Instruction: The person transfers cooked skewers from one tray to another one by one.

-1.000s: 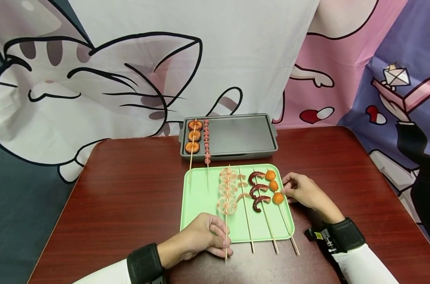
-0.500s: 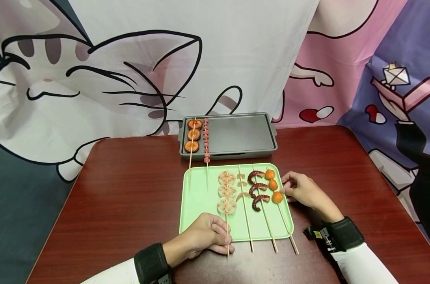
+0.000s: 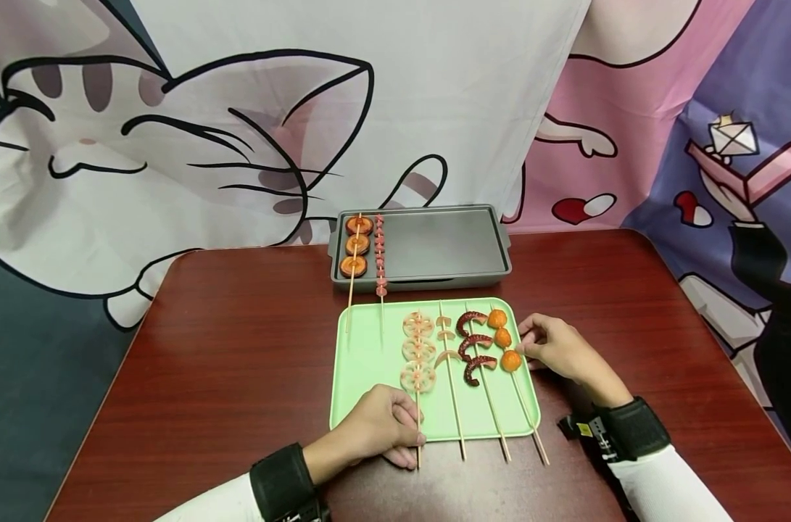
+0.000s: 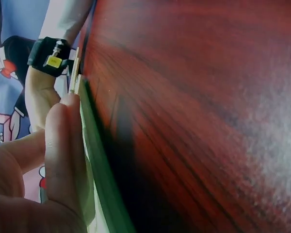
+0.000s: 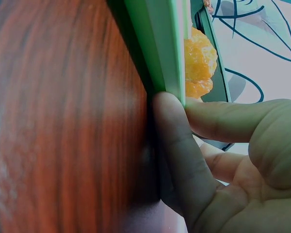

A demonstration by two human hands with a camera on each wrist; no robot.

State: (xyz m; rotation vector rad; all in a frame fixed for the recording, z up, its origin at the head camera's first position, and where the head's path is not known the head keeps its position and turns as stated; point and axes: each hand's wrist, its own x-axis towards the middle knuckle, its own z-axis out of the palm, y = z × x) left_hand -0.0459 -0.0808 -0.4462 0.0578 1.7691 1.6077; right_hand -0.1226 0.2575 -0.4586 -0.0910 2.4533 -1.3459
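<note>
Presently: your left hand [image 3: 382, 428] pinches the stick end of the lotus-root skewer [image 3: 417, 362], lying lengthwise on the green tray [image 3: 369, 362], pointing away toward the grey pan [image 3: 434, 250]. Right hand [image 3: 555, 351] fingers curl against the tray's right rim. Since earlier, the skewer slid slightly forward.

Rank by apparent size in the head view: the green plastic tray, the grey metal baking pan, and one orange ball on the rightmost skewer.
1. Green plastic tray, though it lies nearer the camera.
2. Grey metal baking pan.
3. Orange ball, by far the smallest.
</note>
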